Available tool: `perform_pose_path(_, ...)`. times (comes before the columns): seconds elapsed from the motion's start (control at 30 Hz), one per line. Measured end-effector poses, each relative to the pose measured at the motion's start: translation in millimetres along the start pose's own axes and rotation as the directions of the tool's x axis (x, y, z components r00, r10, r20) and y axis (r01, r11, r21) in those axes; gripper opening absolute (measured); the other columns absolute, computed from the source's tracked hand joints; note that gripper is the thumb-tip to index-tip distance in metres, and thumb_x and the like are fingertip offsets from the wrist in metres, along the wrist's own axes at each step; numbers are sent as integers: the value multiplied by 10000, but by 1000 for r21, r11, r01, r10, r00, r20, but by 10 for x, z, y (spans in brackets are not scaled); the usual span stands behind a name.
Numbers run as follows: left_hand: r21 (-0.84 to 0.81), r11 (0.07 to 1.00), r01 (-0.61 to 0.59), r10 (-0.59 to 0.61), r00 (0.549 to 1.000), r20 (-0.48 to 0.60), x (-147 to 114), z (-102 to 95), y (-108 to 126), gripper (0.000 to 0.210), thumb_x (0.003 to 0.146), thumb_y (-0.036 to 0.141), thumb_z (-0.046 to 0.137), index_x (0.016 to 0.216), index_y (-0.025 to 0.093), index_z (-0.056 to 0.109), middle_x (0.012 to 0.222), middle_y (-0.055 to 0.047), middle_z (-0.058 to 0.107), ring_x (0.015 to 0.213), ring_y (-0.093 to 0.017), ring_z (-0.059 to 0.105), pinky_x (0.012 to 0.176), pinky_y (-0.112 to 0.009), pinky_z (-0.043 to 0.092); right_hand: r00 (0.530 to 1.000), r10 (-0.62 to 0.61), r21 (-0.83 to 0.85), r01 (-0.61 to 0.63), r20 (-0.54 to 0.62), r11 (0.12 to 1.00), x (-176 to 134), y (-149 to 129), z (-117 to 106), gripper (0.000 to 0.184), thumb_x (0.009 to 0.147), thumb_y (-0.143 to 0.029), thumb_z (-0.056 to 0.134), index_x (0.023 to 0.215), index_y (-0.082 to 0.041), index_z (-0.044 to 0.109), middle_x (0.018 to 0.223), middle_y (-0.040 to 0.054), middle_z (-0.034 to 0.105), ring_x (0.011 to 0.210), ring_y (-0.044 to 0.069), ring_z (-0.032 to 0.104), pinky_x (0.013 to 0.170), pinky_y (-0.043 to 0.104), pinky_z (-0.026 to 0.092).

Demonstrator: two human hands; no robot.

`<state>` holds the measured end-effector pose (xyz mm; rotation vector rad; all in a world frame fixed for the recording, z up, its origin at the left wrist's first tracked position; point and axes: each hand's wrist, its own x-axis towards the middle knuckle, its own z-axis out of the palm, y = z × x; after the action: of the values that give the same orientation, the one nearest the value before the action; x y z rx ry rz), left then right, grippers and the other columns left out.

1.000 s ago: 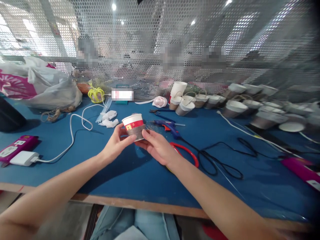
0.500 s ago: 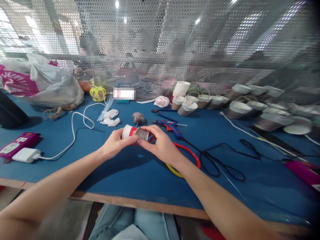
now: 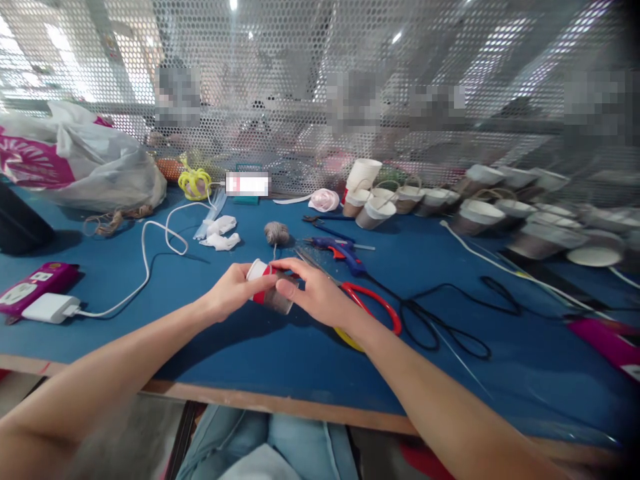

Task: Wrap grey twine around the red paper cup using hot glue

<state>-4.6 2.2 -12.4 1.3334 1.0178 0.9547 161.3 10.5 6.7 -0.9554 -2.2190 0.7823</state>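
Note:
A paper cup [image 3: 278, 302], white at the rim, red in the middle and wound with grey yarn towards its base, lies tilted on its side between my hands above the table. My left hand [image 3: 231, 290] is closed round the rim end, thumb along the near side. Fingers of my right hand [image 3: 314, 287] curl over the yarn-wound end, with the thumb on the front. From the cup a grey strand runs up to a small yarn ball [image 3: 277, 233] just behind. Scissors [image 3: 396, 319] with red and yellow handles lie partly under my right wrist.
Right of the yarn ball lies a blue glue gun [image 3: 350, 259], its black cord trailing right, with pliers [image 3: 327, 219] behind. Several wrapped cups [image 3: 376, 212] stand along the mesh screen. A charger [image 3: 51, 308], white cable and plastic bag [image 3: 115, 170] occupy the left.
The cup has turned in my hands, its yarn-wound end dipping lower and nearer me. My right fingers have shifted over its top, and the scissors' blades now show.

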Motion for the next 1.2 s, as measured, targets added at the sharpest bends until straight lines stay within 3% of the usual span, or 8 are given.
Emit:
perform_pose_path(0.33, 24, 994, 109, -110, 992, 56, -33, 61, -4, 343, 655, 442, 548, 578, 112, 498, 466, 54, 405, 418, -34, 298, 432, -186, 206, 999, 10, 306, -23, 44, 952, -1, 13, 1, 469, 853, -467, 242, 1065, -160, 525, 1113, 64, 556, 1038, 148, 488, 916, 303, 343)
perform_pose_path(0.47, -42, 984, 171, -170, 985, 24, -22, 74, 15, 302, 619, 403, 580, 573, 110, 523, 457, 46, 446, 406, -40, 334, 434, -184, 223, 999, 30, 209, -37, 37, 977, 18, 16, 34, 457, 862, -456, 215, 1042, -178, 529, 1084, 50, 578, 993, 134, 525, 859, 282, 404)
perform_pose_path(0.57, -44, 981, 188, -189, 982, -14, -22, 81, 35, 286, 624, 385, 572, 590, 102, 555, 463, 36, 479, 407, -47, 360, 431, -183, 226, 986, 160, 46, -158, -52, 986, 50, 21, -56, 386, 848, -439, 289, 950, -166, 541, 895, 50, 637, 758, 128, 607, 633, 243, 486)
perform_pose_path(0.67, -39, 983, 180, -181, 983, -36, -26, 72, 39, 296, 647, 386, 549, 630, 93, 587, 489, 20, 519, 424, -59, 397, 446, -183, 251, 926, 303, -86, -328, -226, 941, 86, 57, -337, 319, 828, -411, 348, 849, -147, 525, 720, 45, 623, 509, 110, 564, 467, 234, 447)
perform_pose_path(0.8, -20, 987, 162, -163, 985, -59, -24, 49, 25, 298, 668, 384, 528, 631, 94, 588, 490, 21, 525, 429, -64, 405, 456, -185, 264, 801, 401, -256, -542, -444, 800, 120, 242, -780, 265, 830, -338, 377, 883, -122, 521, 834, 101, 598, 736, 181, 577, 683, 329, 438)
perform_pose_path(0.9, 24, 990, 136, -134, 988, -71, -23, 43, 24, 300, 679, 382, 511, 629, 94, 580, 486, 24, 512, 430, -64, 394, 454, -187, 258, 755, 525, -332, -649, -393, 685, 131, 497, -898, 199, 756, -283, 537, 843, -106, 568, 880, 105, 588, 858, 222, 549, 768, 375, 412)
perform_pose_path(1.0, 85, 989, 122, -116, 990, -80, -26, 45, 35, 311, 684, 383, 492, 617, 89, 567, 475, 21, 489, 423, -63, 372, 441, -192, 244, 714, 622, -343, -700, -322, 626, 141, 749, -832, 271, 802, -285, 487, 1038, -154, 509, 1045, 68, 532, 889, 175, 535, 739, 367, 447)
perform_pose_path(1.2, 142, 984, 104, -90, 991, -100, -10, 21, 43, 294, 688, 373, 467, 595, 104, 538, 467, 32, 453, 427, -61, 349, 430, -191, 226, 685, 657, -185, -723, -315, 665, 134, 890, -749, 289, 812, -286, 472, 1065, -149, 490, 1055, 70, 524, 878, 170, 539, 724, 367, 457)
